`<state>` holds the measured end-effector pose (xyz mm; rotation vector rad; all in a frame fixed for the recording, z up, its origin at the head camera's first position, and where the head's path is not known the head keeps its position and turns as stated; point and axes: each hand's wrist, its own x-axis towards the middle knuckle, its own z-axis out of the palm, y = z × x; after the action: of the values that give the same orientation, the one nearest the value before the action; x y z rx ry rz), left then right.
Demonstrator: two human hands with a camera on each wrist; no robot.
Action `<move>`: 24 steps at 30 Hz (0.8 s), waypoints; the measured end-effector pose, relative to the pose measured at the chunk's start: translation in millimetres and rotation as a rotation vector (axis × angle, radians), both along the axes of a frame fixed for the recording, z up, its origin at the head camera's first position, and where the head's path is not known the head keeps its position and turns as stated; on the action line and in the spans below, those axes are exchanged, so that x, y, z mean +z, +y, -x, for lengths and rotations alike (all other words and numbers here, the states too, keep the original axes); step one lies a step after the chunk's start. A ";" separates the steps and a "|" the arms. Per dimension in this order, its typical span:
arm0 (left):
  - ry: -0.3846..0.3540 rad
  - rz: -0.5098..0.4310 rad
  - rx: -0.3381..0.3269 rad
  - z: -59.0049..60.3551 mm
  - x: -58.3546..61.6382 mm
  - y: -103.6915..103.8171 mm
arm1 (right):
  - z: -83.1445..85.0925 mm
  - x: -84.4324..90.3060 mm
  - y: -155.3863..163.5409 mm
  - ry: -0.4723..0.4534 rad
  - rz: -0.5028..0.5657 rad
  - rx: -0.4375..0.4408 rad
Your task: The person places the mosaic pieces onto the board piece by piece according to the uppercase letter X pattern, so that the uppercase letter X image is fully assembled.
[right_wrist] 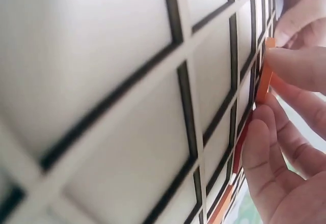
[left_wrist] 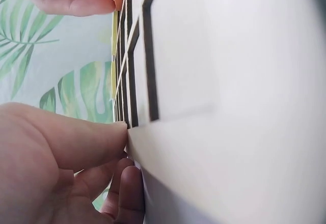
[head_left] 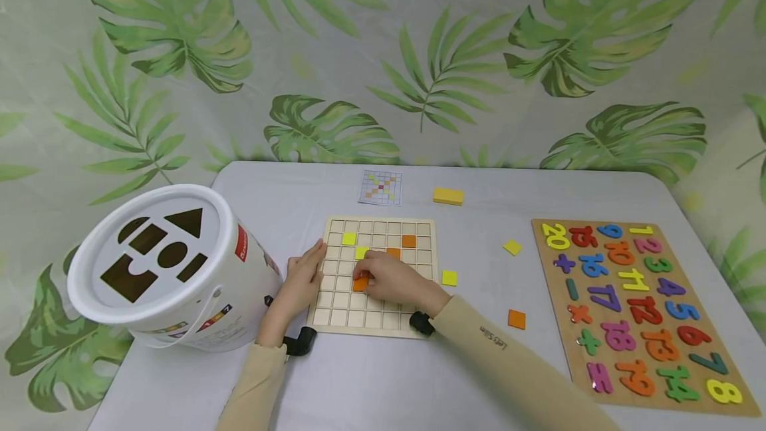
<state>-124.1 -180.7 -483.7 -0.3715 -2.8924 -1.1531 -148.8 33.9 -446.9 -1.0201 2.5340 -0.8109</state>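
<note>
My right hand (head_left: pixel 391 279) pinches an orange square tile (head_left: pixel 360 284) over the wooden grid board (head_left: pixel 372 317). In the right wrist view the tile (right_wrist: pixel 265 74) stands tilted at the grid between thumb and fingers, beside a red tile (right_wrist: pixel 242 145) lying in a cell. Along the board's left edge rests my left hand (head_left: pixel 303 281), its fingers fairly straight; its thumb (left_wrist: pixel 102 140) touches the rim in the left wrist view. Two yellow tiles (head_left: pixel 349 239) and two orange tiles (head_left: pixel 409 241) sit in upper cells. The right hand hides the board's middle.
Behind the board lie a pattern card (head_left: pixel 380 187) and a yellow block (head_left: pixel 448 196). Loose yellow tiles (head_left: pixel 449 278) and an orange tile (head_left: pixel 517 319) lie to the right. A number puzzle board (head_left: pixel 559 285) is far right; a white bucket (head_left: pixel 239 304) stands left.
</note>
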 end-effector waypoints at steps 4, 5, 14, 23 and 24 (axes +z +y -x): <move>0.005 0.002 -0.003 -0.7 -0.1 -0.3 | 0.6 -2.4 -3.5 0.027 -0.006 -0.001; 0.006 0.002 -0.003 -0.8 0.1 -0.3 | 0.8 -3.4 -3.9 0.035 -0.011 -0.003; 0.024 -0.001 -0.009 -2.0 0.9 0.5 | -0.1 -2.8 8.4 0.009 0.024 -0.022; 0.001 0.006 0.000 -0.7 -0.4 1.1 | -0.8 4.8 82.0 -0.081 0.197 -0.204; -0.003 0.006 0.003 -1.1 -0.3 0.9 | -0.9 4.2 91.8 -0.078 0.199 -0.226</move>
<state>-123.0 -179.8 -484.0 -0.3659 -2.8985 -1.1450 -147.9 125.7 -442.7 -0.7466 2.5710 -1.1612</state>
